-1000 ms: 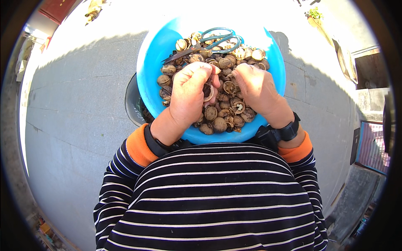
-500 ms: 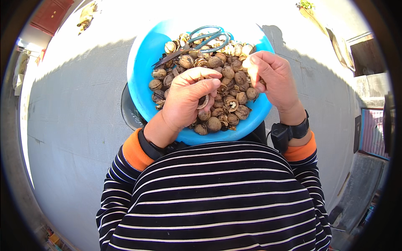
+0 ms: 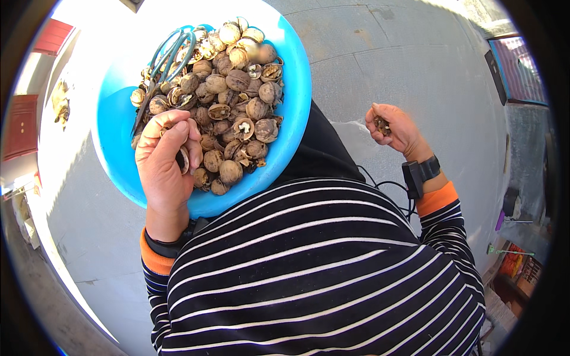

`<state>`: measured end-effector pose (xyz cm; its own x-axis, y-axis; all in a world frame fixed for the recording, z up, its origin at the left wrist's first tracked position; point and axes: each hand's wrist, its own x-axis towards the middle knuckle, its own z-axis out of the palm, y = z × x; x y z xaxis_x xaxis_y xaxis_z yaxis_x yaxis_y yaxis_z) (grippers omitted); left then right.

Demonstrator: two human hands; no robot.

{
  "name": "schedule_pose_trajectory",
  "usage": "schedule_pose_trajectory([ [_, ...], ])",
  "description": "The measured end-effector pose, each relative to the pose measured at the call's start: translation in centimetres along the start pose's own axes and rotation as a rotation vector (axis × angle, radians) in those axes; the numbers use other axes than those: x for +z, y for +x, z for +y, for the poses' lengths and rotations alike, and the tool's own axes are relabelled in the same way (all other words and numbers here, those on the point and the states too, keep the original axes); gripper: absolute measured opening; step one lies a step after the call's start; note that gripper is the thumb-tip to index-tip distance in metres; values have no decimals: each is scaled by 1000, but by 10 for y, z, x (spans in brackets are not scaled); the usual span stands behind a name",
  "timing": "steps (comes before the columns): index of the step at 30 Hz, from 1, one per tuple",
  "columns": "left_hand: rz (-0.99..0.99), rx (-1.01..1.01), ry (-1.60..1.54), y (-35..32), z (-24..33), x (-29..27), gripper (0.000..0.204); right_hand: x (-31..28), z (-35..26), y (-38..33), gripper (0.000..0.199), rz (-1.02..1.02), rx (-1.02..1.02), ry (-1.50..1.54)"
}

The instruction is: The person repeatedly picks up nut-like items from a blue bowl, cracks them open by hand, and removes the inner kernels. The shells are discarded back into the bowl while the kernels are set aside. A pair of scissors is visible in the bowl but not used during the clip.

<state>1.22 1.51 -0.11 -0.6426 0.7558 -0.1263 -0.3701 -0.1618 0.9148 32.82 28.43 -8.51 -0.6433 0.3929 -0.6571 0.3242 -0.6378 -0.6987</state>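
The left hand (image 3: 166, 155), over the near left side of a round bright-blue basin (image 3: 295, 95), has its fingers curled around a rounded brown walnut shell (image 3: 183, 161) with a pale rim, partly hidden by them. Well apart to the right, above the grey floor (image 3: 356, 47), the right hand (image 3: 401, 132) has its fingers loosely bent around small brown fragments (image 3: 382, 126). Wrinkled brown walnuts (image 3: 238, 80), some cracked open, heap the basin; dark-bladed scissors with blue-green looped handles (image 3: 157, 79) lie on their left side.
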Motion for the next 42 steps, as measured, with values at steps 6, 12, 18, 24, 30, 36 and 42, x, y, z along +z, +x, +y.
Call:
schedule_pose_trajectory([
  [6, 7, 12, 73, 2, -2, 1, 14, -33, 60, 13, 36, 124, 151, -35],
  [12, 6, 15, 104, 2, -3, 1, 15, -40, 83, 46, 33, 171, 178, -126],
  [18, 8, 22, 120, 1, -3, 2, 15, -44, 105, 72, 34, 229, 268, -196],
  [24, -24, 16, 123, 2, -2, 1, 15, -43, 129, 80, 34, 333, 205, -417],
  [30, -3, 60, 153, 0, -3, 1, 16, -18, 70, 58, 31, 200, -14, -490],
  [36, 19, 1, 72, 0, -4, 2, 9, 47, -71, 5, 17, 84, -617, -355],
  [42, -10, 35, 32, 1, -3, 1, 7, 139, -119, 5, 11, -103, -1050, -741],
])
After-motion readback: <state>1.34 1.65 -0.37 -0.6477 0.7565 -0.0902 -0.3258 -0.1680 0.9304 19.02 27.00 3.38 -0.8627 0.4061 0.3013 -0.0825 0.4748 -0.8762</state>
